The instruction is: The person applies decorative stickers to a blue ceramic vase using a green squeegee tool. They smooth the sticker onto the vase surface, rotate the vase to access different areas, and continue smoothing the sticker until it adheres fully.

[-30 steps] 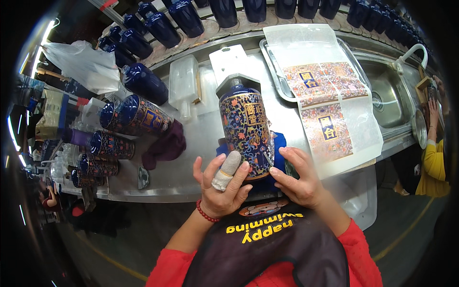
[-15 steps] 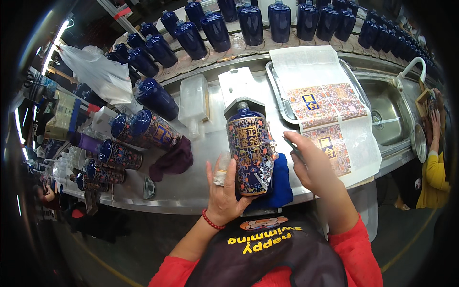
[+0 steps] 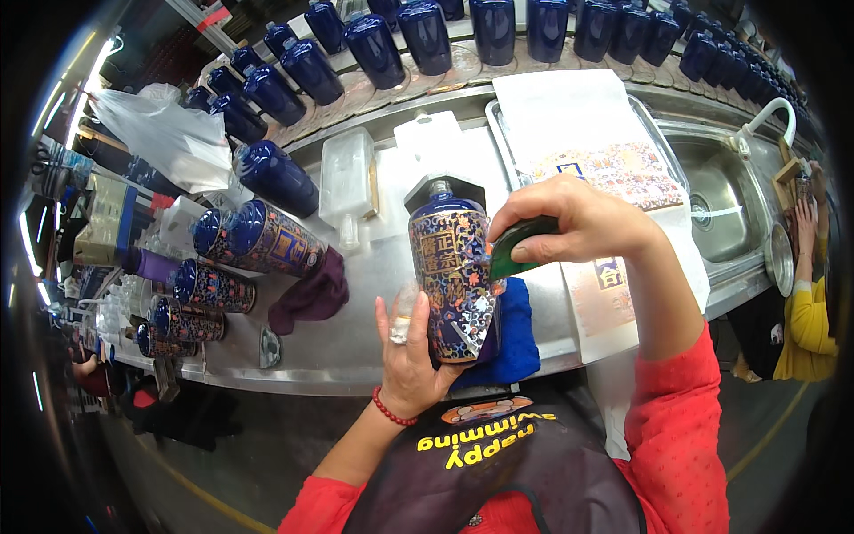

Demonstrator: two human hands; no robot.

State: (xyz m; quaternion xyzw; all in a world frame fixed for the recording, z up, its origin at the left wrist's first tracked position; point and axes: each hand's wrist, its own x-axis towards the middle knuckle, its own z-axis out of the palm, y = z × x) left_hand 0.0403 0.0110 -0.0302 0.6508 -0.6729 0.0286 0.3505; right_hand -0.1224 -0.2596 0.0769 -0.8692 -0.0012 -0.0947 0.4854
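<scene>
A dark blue glass bottle (image 3: 442,298) with an ornate floral and gold decal stands in front of me, its neck pointing away. My left hand (image 3: 411,363), wearing a red bead bracelet and a white wrap on one finger, grips the bottle's lower left side. In my right hand (image 3: 578,218) is a flat, rounded green scraper (image 3: 511,249), pinched between thumb and fingers. Its edge meets the decal on the bottle's right side. Beneath the bottle's right side lies a blue cloth (image 3: 518,334). Sheets of printed decals (image 3: 614,169), partly covered by my right arm, rest on a metal tray (image 3: 498,133).
Decorated bottles (image 3: 285,242) stand at left beside a purple cloth (image 3: 311,289). A clear plastic container (image 3: 345,173) lies behind. Plain blue bottles (image 3: 374,51) line the curved conveyor (image 3: 405,87). A sink (image 3: 712,182) is at right, and another person's hand (image 3: 805,222) beyond it.
My right hand has come left and up, bringing the green scraper against the bottle's right side. My left hand keeps its hold. The whole view has shifted slightly.
</scene>
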